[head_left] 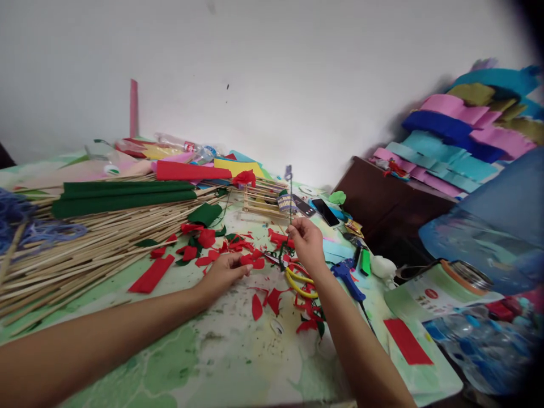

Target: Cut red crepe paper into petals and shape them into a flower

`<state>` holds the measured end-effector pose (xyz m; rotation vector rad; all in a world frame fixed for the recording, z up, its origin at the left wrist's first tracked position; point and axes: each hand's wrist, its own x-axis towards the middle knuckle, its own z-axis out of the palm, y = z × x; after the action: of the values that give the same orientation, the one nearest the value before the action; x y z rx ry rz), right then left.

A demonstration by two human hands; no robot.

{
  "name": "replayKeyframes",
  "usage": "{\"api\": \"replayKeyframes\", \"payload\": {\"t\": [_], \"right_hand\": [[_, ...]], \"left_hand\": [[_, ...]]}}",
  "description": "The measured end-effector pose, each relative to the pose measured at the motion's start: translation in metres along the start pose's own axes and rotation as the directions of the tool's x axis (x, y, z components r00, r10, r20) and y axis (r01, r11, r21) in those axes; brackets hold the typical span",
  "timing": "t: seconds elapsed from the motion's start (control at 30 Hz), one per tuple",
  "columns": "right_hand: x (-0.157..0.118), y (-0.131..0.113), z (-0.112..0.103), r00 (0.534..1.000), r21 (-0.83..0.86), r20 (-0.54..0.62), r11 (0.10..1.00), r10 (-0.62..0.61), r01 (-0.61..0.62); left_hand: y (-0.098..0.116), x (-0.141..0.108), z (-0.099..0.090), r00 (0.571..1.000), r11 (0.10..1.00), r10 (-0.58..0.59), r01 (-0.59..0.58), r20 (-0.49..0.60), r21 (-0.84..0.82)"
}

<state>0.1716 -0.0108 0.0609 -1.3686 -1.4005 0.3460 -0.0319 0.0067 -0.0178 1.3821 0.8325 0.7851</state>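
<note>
My right hand [306, 241] pinches a thin, dark stem with a pale purple tip [289, 173], which stands upright above the fingers. Lower down, dark green material hangs by the stem. To the left, my left hand [225, 276] has its thumb and fingertips closed at a red petal-shaped piece [256, 260]. Just below my right hand lie scissors with yellow handles [301, 283]. Red and dark green cut scraps [274, 300] are scattered around both hands.
Many thin wooden sticks [106, 243] cover the left, with a dark green roll [123, 195] and a red roll [191, 170] on top. A blue glue gun [348, 279], a phone [325, 212] and a green-and-white container [429, 294] stand or lie to the right.
</note>
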Motion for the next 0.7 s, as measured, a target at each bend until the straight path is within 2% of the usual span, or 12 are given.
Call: {"api": "replayKeyframes", "payload": {"t": [0.1, 0.17, 0.27, 0.43, 0.53, 0.7], "right_hand": [[-0.004, 0.007, 0.006, 0.991, 0.29, -0.064, 0.953, 0.115, -0.092], [-0.008, 0.011, 0.009, 0.986, 0.349, -0.08, 0.931, 0.144, -0.108], [-0.015, 0.013, 0.01, 0.977, 0.429, -0.113, 0.896, 0.183, -0.118], [-0.019, 0.004, 0.006, 0.958, 0.639, -0.148, 0.763, 0.244, -0.096], [-0.023, -0.002, 0.012, 0.947, 0.714, -0.107, 0.687, 0.302, -0.138], [-0.037, 0.0, 0.033, 0.933, 0.745, 0.066, 0.604, 0.354, -0.282]], "left_hand": [[0.001, -0.001, 0.001, 1.0, 1.0, -0.016, 0.016, -0.006, -0.01], [0.003, -0.002, 0.001, 1.0, 1.0, 0.004, -0.004, -0.028, -0.017], [0.009, -0.003, 0.002, 0.994, 0.995, 0.102, -0.101, -0.051, 0.022], [0.013, -0.004, 0.001, 0.965, 0.955, 0.263, -0.261, 0.003, 0.144], [0.01, -0.005, -0.001, 0.934, 0.909, 0.354, -0.354, 0.043, 0.22], [0.006, -0.011, -0.001, 0.904, 0.831, 0.407, -0.426, 0.131, 0.357]]}}
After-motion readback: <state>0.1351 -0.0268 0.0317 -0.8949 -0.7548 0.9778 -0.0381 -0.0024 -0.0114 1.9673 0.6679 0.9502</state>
